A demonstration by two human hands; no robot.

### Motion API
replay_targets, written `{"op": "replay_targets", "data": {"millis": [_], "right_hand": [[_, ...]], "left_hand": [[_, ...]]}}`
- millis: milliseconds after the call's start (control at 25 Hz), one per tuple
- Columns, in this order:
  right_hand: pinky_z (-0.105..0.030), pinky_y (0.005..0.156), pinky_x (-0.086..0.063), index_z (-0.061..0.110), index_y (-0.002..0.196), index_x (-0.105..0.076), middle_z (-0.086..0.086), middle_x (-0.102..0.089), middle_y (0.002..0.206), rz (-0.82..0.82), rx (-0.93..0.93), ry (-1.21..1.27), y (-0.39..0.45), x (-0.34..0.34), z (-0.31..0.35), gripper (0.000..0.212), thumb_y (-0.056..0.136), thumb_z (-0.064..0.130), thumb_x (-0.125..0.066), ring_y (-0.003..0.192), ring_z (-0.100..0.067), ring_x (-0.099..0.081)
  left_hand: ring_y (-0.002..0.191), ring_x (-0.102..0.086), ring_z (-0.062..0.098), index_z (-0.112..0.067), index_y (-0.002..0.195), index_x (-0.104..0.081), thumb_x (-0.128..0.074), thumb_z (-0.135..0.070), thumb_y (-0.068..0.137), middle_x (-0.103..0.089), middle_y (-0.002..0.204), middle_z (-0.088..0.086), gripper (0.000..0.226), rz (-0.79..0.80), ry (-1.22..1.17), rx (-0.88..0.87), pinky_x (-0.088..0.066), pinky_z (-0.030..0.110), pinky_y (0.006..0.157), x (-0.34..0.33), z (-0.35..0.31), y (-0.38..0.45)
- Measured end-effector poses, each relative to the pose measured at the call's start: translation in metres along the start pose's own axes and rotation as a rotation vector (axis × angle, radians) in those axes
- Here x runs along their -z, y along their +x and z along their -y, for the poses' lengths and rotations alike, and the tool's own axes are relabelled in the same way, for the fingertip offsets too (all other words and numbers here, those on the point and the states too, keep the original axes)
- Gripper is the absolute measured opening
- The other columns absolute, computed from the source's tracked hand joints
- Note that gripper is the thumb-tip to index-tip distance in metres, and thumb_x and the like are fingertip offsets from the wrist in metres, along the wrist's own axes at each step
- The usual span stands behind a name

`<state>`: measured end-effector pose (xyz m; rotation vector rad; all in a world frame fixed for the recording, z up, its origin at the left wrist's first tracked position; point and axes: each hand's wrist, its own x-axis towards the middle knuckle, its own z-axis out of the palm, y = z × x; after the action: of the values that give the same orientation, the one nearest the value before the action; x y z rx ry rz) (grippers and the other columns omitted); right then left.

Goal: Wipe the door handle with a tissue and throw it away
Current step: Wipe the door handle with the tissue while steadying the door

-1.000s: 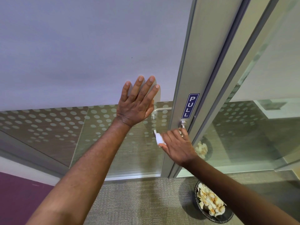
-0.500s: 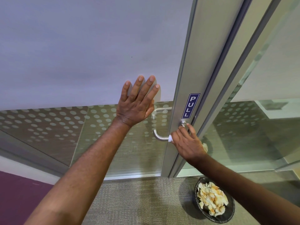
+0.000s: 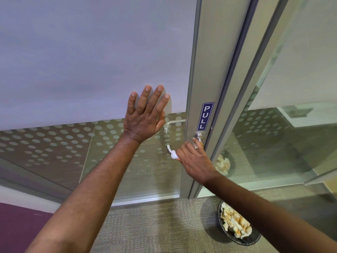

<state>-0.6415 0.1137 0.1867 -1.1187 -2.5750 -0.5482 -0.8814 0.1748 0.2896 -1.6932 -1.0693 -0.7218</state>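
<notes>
A curved silver door handle [image 3: 168, 148] sticks out from the grey metal door frame [image 3: 198, 88], below a blue PULL sticker [image 3: 205, 116]. My right hand [image 3: 196, 160] is closed around the lower part of the handle with a white tissue [image 3: 174, 155] pressed against it; only a small wad of tissue shows at my fingertips. My left hand [image 3: 145, 116] lies flat with fingers spread on the frosted glass door panel [image 3: 91, 61], just left of the handle. A black waste bin [image 3: 237, 226] full of crumpled tissues stands on the floor below my right forearm.
The door's lower glass [image 3: 54, 143] has a dotted pattern. A glass side panel [image 3: 282, 134] to the right reflects the bin. Grey carpet [image 3: 155, 225] covers the floor, with a purple area [image 3: 18, 225] at the lower left.
My right hand with the tissue slid along the handle toward the door frame, then back a little to the left. My left hand stayed flat on the glass.
</notes>
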Motion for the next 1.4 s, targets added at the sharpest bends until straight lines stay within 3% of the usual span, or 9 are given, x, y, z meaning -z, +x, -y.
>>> {"op": "replay_targets", "data": {"millis": [120, 280, 400, 560, 760, 960, 1120, 1240, 1400], "right_hand": [[-0.048, 0.109, -0.028, 0.018, 0.125, -0.057, -0.007, -0.059, 0.125, -0.04, -0.007, -0.055, -0.022, -0.006, -0.031, 0.031, 0.106, 0.035, -0.04, 0.125, -0.03, -0.046], [-0.041, 0.081, -0.037, 0.025, 0.123, -0.062, -0.005, -0.059, 0.115, -0.004, -0.248, 0.071, -0.034, 0.002, -0.046, 0.045, 0.104, 0.054, -0.035, 0.097, -0.025, -0.048], [-0.032, 0.078, -0.044, 0.029, 0.135, -0.06, 0.002, -0.049, 0.109, 0.0, -0.571, 0.472, -0.036, 0.013, -0.024, 0.037, 0.102, 0.044, -0.049, 0.089, -0.013, -0.046], [-0.002, 0.082, -0.041, 0.022, 0.13, -0.065, 0.002, -0.055, 0.111, -0.186, -1.021, 1.07, -0.023, 0.022, 0.005, 0.034, 0.097, 0.027, -0.067, 0.095, 0.003, -0.061], [-0.026, 0.074, -0.054, 0.012, 0.097, -0.074, -0.002, -0.076, 0.086, -0.042, -1.357, 1.43, 0.004, 0.015, -0.018, 0.014, 0.095, 0.025, -0.068, 0.076, -0.014, -0.068], [-0.024, 0.064, -0.04, 0.018, 0.084, -0.066, 0.003, -0.062, 0.073, 0.146, -1.437, 1.564, 0.023, 0.027, -0.028, 0.027, 0.103, 0.033, -0.055, 0.063, -0.01, -0.051], [-0.026, 0.062, -0.04, 0.026, 0.087, -0.063, 0.008, -0.056, 0.072, 0.079, -1.478, 1.924, 0.015, 0.017, -0.024, 0.034, 0.099, 0.055, -0.051, 0.062, -0.007, -0.049], [-0.025, 0.052, -0.047, 0.029, 0.09, -0.065, 0.007, -0.06, 0.07, 0.009, -1.483, 2.236, 0.011, 0.009, -0.027, 0.031, 0.1, 0.053, -0.049, 0.055, -0.007, -0.055], [-0.021, 0.058, -0.047, 0.021, 0.1, -0.065, 0.005, -0.069, 0.081, 0.055, -1.535, 2.123, 0.013, 0.013, -0.027, 0.029, 0.106, 0.04, -0.044, 0.064, -0.006, -0.06]], "left_hand": [[0.161, -0.001, 0.03, -0.017, 0.162, -0.029, -0.059, -0.033, 0.097, -0.007, 0.175, 0.006, 0.074, -0.003, 0.002, -0.002, -0.004, 0.054, 0.129, -0.001, 0.0, 0.0], [0.161, -0.003, 0.03, -0.017, 0.161, -0.032, -0.06, -0.033, 0.096, -0.009, 0.175, 0.006, 0.073, -0.024, -0.002, -0.003, -0.005, 0.053, 0.129, -0.002, 0.0, 0.0], [0.161, -0.004, 0.03, -0.017, 0.161, -0.033, -0.061, -0.033, 0.095, -0.009, 0.174, 0.006, 0.073, -0.024, -0.002, -0.005, -0.006, 0.054, 0.128, -0.002, -0.001, 0.0], [0.161, -0.003, 0.03, -0.017, 0.16, -0.034, -0.06, -0.033, 0.095, -0.008, 0.175, 0.006, 0.072, -0.024, 0.0, -0.007, -0.004, 0.053, 0.129, -0.002, 0.0, 0.001], [0.161, -0.002, 0.03, -0.017, 0.16, -0.034, -0.061, -0.033, 0.095, -0.007, 0.175, 0.005, 0.071, -0.013, -0.008, 0.0, -0.004, 0.053, 0.129, -0.001, -0.001, 0.0], [0.161, -0.002, 0.03, -0.017, 0.159, -0.035, -0.06, -0.033, 0.095, -0.005, 0.175, 0.006, 0.071, -0.005, -0.009, -0.002, -0.004, 0.053, 0.129, 0.0, -0.001, 0.001], [0.161, -0.002, 0.029, -0.017, 0.16, -0.035, -0.062, -0.033, 0.094, -0.006, 0.175, 0.005, 0.073, 0.002, -0.015, -0.001, -0.006, 0.054, 0.128, 0.0, 0.0, 0.001], [0.161, -0.003, 0.029, -0.018, 0.16, -0.034, -0.062, -0.033, 0.094, -0.006, 0.175, 0.005, 0.073, 0.001, -0.018, 0.001, -0.008, 0.054, 0.127, 0.001, -0.001, 0.001], [0.161, -0.005, 0.029, -0.018, 0.16, -0.035, -0.061, -0.032, 0.094, -0.009, 0.175, 0.005, 0.071, -0.011, -0.018, 0.002, -0.009, 0.054, 0.127, 0.0, -0.001, 0.001]]}}
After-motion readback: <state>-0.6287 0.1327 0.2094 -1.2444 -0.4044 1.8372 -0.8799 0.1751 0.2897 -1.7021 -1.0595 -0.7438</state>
